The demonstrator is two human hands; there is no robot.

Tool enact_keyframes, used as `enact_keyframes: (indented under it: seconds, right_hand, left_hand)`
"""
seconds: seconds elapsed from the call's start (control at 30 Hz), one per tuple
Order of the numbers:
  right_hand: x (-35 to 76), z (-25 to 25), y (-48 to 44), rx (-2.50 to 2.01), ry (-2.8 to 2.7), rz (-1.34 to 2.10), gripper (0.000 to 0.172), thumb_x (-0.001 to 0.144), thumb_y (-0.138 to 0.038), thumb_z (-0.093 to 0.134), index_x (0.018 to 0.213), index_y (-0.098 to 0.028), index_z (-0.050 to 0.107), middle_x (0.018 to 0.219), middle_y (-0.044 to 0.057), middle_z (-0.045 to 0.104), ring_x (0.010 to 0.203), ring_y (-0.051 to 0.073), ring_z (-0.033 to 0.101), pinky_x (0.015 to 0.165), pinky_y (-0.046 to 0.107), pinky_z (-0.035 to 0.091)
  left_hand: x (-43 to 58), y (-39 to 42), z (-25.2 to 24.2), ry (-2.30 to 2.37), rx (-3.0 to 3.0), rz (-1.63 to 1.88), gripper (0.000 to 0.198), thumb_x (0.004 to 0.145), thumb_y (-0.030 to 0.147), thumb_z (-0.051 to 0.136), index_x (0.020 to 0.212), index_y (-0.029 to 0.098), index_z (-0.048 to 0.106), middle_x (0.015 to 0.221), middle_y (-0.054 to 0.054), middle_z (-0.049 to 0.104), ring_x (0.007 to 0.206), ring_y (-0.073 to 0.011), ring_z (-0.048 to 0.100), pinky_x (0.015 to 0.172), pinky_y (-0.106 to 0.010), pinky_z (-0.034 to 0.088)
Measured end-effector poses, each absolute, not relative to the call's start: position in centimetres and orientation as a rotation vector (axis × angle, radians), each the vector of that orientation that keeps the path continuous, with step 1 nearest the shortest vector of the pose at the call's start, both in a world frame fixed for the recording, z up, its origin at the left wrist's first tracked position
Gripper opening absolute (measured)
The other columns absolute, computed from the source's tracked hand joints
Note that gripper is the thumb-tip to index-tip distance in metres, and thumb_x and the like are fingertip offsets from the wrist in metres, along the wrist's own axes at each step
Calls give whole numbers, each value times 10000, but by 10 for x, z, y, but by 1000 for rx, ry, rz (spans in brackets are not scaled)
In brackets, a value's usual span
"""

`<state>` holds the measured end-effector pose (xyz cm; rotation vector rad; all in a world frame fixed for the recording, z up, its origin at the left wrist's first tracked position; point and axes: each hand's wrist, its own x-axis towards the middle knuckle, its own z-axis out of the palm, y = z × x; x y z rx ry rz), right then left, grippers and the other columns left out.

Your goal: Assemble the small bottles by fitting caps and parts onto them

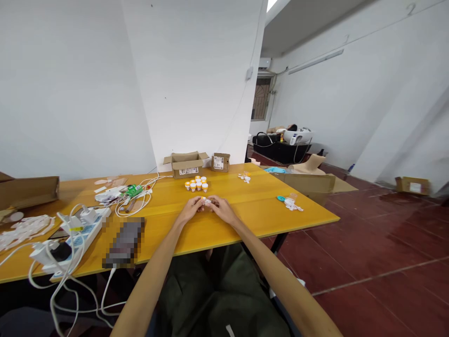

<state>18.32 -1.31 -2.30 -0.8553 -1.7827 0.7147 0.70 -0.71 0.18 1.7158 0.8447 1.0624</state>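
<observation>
gripping a small white piece (207,201) crosswise between their fingertips, left hand (191,208) and right hand (221,209) meet; orange-capped vials (197,183) just beyond.

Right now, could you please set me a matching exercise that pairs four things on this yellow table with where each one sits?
Things:
1. small pale item
2. orange-and-white containers
3. power strip
4. open cardboard box

Places:
A. far edge of the table, by the wall
B. near left, with plugs in it
C. between the left hand and right hand
D. just beyond the hands

Pairs: 1-C, 2-D, 3-B, 4-A
</observation>
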Motion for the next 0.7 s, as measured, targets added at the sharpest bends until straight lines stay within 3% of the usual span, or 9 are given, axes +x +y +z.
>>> enact_keyframes:
  seconds: [0.13,0.4,0.7]
  right_hand:
    - [182,-24,-12,-831,-1759,799,263,898,-483,549,913,-228,611,762,2,687,655,157,628,619,282,513]
    - [184,-26,-7,-867,-1770,693,291,798,-426,685,1001,-224,633,962,28,703,824,179,652,772,319,522]
    - [184,-21,-13,-860,-1812,678,249,904,-461,553,902,-228,641,833,16,698,777,181,649,756,318,516]
  left_hand:
    - [6,-7,2,845,1724,1056,406,809,570,641,807,164,660,588,27,561,586,-122,520,600,-247,414]
    - [8,-7,1,829,1684,1058,433,779,595,666,819,164,655,596,30,567,592,-120,515,615,-248,428]
    - [6,-7,2,841,1708,1058,434,785,594,663,821,162,666,617,17,583,606,-125,526,613,-248,425]
